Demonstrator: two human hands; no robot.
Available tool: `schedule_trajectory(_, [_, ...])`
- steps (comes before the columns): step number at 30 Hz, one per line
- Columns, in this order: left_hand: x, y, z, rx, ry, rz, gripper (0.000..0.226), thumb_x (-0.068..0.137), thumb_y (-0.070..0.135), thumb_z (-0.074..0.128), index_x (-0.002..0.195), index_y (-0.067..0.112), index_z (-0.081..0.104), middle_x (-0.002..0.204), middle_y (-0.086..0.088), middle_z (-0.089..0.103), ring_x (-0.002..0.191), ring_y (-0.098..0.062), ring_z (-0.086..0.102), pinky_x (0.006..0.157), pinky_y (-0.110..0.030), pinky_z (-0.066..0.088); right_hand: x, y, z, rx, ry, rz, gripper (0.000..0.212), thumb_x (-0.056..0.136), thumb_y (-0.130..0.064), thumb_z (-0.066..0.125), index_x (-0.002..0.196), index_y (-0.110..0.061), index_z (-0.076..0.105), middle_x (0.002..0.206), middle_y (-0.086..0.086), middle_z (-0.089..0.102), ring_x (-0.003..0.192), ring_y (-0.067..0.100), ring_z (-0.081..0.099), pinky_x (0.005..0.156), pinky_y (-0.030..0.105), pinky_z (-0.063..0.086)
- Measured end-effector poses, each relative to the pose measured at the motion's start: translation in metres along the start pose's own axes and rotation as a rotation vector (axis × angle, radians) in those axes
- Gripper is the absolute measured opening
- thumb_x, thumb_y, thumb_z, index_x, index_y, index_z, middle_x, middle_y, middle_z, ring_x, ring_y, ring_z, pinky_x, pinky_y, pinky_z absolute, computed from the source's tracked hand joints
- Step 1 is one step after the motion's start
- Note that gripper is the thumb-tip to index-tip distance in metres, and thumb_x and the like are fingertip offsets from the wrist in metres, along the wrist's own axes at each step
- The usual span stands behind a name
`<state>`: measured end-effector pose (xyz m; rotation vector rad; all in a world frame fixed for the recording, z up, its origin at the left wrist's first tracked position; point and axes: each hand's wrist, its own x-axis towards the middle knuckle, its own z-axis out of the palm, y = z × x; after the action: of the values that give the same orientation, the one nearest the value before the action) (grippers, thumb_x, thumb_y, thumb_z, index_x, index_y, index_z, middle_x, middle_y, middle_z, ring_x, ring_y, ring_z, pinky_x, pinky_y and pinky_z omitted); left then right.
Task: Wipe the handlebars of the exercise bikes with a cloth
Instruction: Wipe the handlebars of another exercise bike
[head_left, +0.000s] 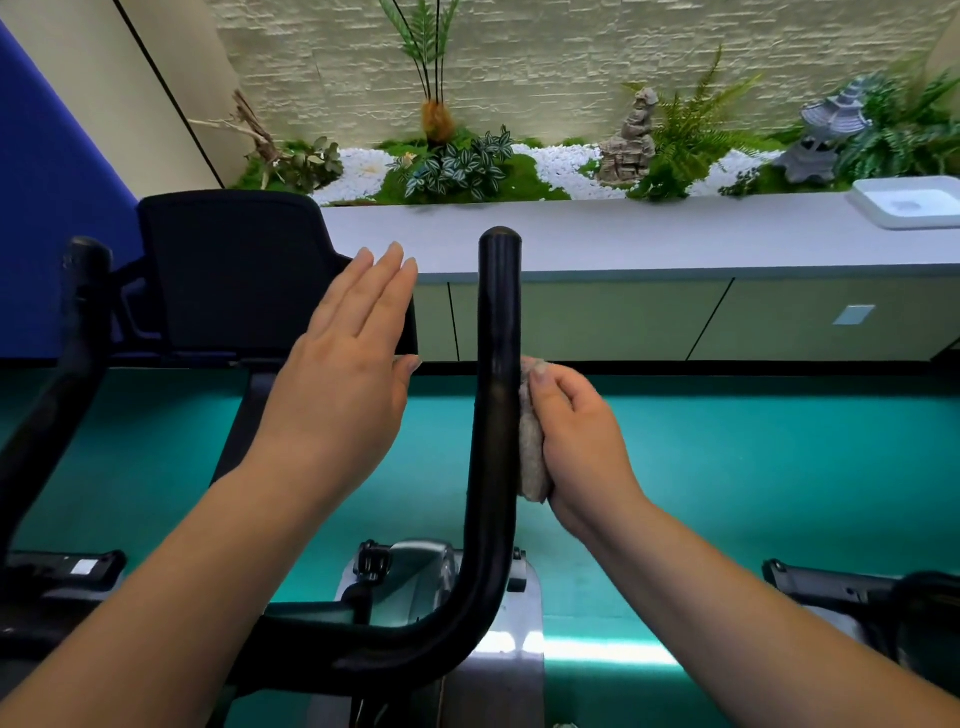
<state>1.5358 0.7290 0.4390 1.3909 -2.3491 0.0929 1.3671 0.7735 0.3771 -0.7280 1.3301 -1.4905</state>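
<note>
The bike's black right handlebar (498, 332) rises upright in the middle of the view and bends left at its base. My right hand (576, 436) grips a bunched grey cloth (532, 457) and presses it against the right side of that bar, about halfway up. My left hand (348, 364) hovers flat with straight fingers just left of the bar, touching nothing that I can see. The left handlebar (78, 322) stands at the far left. Between them sits the black console screen (234, 270), partly hidden by my left hand.
A long grey cabinet counter (649, 234) runs across behind the bike, with a white tray (909, 202) at its right end and a planter bed of ferns and stones (519, 161) behind. Teal floor (727, 467) lies below. Part of another bike (883, 597) shows at lower right.
</note>
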Motion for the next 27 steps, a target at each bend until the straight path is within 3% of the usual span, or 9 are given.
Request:
schedule_trajectory(4, [-0.006,0.000,0.000,-0.006,-0.013,0.007,0.068,0.094,0.015,0.053,0.152,0.013,0.016,0.159,0.002,0.013,0.147,-0.013,0.006,0.117,-0.029,0.008,-0.034,0.015,-0.006,-0.094,0.010,0.026,0.016,0.095,-0.030,0.054,0.092,-0.019,0.064,0.082,0.001,0.068,0.075,0.014,0.062,0.078,0.041,0.052])
schedule_trajectory(8, [-0.009,0.000,-0.001,-0.011,-0.040,-0.006,0.069,0.095,0.013,0.050,0.153,0.015,0.012,0.160,0.003,0.009,0.147,-0.012,0.004,0.119,-0.038,0.013,-0.059,0.020,-0.009,-0.090,-0.027,0.086,0.019,0.095,-0.030,0.052,0.093,-0.015,0.063,0.079,0.001,0.067,0.072,0.014,0.061,0.071,0.036,0.051])
schedule_trajectory(11, [-0.009,0.001,-0.003,-0.011,-0.061,-0.016,0.071,0.094,0.012,0.050,0.153,0.017,0.010,0.160,0.005,0.007,0.147,-0.012,0.003,0.119,-0.042,0.015,-0.035,0.009,-0.004,-0.093,0.025,0.031,0.017,0.097,-0.026,0.052,0.092,-0.016,0.064,0.084,0.002,0.069,0.077,0.014,0.063,0.079,0.040,0.052])
schedule_trajectory(16, [-0.015,0.003,-0.009,0.014,-0.105,-0.027,0.075,0.096,0.019,0.048,0.152,0.023,0.000,0.159,0.011,-0.005,0.146,-0.008,-0.003,0.119,-0.035,0.002,-0.025,0.009,0.000,-0.089,0.044,0.008,0.019,0.096,-0.030,0.052,0.094,-0.015,0.062,0.084,0.004,0.066,0.077,0.017,0.061,0.083,0.047,0.052])
schedule_trajectory(21, [-0.021,0.006,-0.013,0.017,-0.136,-0.021,0.075,0.096,0.030,0.047,0.152,0.026,-0.004,0.159,0.012,-0.005,0.146,-0.008,-0.001,0.118,-0.036,0.001,-0.073,0.028,-0.006,-0.091,0.003,0.091,0.020,0.096,-0.029,0.051,0.093,-0.013,0.064,0.079,-0.001,0.067,0.071,0.010,0.060,0.073,0.037,0.051])
schedule_trajectory(24, [-0.032,0.008,-0.017,-0.006,-0.165,-0.017,0.071,0.095,0.033,0.049,0.153,0.025,0.008,0.160,0.010,0.001,0.147,-0.011,0.003,0.119,-0.038,0.004,-0.056,0.019,-0.004,-0.111,0.047,0.042,0.018,0.097,-0.026,0.052,0.094,-0.014,0.064,0.083,0.001,0.068,0.074,0.011,0.062,0.078,0.037,0.051])
schedule_trajectory(27, [-0.053,0.012,-0.022,-0.035,-0.150,0.035,0.057,0.090,0.030,0.059,0.143,0.022,0.040,0.156,0.003,0.026,0.142,-0.020,0.026,0.115,-0.047,0.024,-0.038,0.008,0.002,-0.105,0.064,-0.001,0.021,0.097,-0.030,0.052,0.097,-0.013,0.062,0.085,0.005,0.066,0.076,0.015,0.061,0.081,0.042,0.052])
